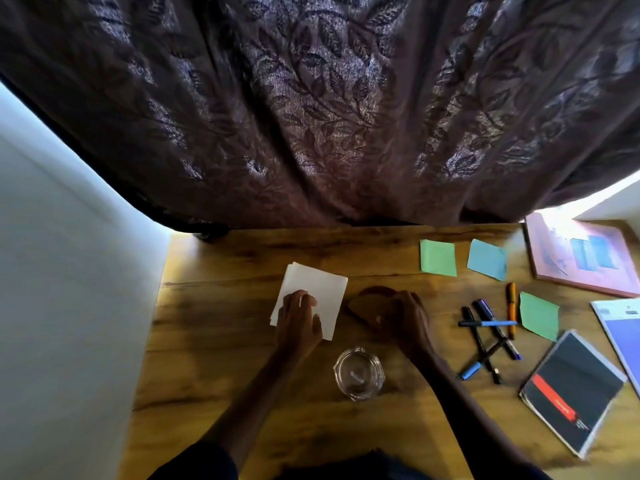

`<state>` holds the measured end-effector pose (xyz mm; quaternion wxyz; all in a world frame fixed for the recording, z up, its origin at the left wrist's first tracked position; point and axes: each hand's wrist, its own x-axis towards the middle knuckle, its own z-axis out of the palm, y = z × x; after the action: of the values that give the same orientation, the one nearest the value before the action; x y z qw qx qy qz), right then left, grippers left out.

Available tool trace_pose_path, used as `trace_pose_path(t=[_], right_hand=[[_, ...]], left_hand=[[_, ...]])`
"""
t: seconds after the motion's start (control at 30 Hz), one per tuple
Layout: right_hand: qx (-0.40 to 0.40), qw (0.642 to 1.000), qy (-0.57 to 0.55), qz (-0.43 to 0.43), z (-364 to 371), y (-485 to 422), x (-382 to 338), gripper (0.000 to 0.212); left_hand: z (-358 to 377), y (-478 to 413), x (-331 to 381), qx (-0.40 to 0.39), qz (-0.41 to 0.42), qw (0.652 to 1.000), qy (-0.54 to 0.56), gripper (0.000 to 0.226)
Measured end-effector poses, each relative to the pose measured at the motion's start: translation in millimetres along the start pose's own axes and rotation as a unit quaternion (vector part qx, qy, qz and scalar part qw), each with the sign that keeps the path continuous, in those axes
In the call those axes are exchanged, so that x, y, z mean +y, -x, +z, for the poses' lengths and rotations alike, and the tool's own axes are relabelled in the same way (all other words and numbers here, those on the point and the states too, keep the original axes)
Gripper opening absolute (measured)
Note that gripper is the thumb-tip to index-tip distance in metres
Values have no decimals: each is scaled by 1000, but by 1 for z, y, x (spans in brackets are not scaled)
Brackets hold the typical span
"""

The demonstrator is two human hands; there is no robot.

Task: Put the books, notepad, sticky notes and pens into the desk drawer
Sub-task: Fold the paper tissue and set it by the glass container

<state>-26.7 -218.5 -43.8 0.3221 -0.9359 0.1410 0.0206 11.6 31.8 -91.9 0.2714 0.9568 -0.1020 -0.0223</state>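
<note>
Task barely started, judging from the layout: every task item seen lay on the worktop [242, 341], and no drawer was in view.

Left hand [298, 322] lay flat, fingers spread, pressing on white sheets [322, 285] near the worktop's middle, toward the left edge. Right hand [410, 322] sat just beside it over the right edge of a brown thing [363, 306]. Its fingers looked bent down, but the spot was too dark to tell whether it gripped or only touched. A glass dish [359, 374] stood between the forearms, toward the near edge.

Toward the right edge:
- green note [438, 258] and blue note [486, 259] side by side near the far edge
- second green note [539, 317] closer in, just beside the pens
- pens [486, 323] in a crossed heap, with an orange pen [511, 306] at its far side
- notepad [571, 393], black with a red stripe, lying tilted near the near right corner
- pink book [581, 261] at the far right corner
- blue book [623, 337] cut off by the right edge of the view

Left to do: open the drawer, then move the books, notepad, notes and pens in. Neither hand was on any of these; whether the white sheets belong to the task was unclear.
</note>
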Motion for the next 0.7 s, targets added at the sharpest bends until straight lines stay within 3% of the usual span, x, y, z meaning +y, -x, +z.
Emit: trace_pose_path(t=[0.1,0.2,0.33,0.43,0.57,0.7], right_hand=[[13,998,28,-55,4,-4,-2,26],[7,997,46,-65,11,-1,-1,22],[30,998,33,-52,12,10,1,33],[45,996,8,-73,7,16,4,46],[24,995,12,-98,4,9,3,61],[-4,994,26,-109,6,-7,3,69]], left_hand=[[1,1,1,-3,-1,1000,11,34],[0,-4,7,-13,0,1000,7,33],[-4,-11,13,5,-15,1000,-6,40],[-9,-11,12,11,-82,997,-11,58],[-8,-9,-6,-22,-166,986,-28,90],[-8,-11,-21,-24,-198,980,-18,102]])
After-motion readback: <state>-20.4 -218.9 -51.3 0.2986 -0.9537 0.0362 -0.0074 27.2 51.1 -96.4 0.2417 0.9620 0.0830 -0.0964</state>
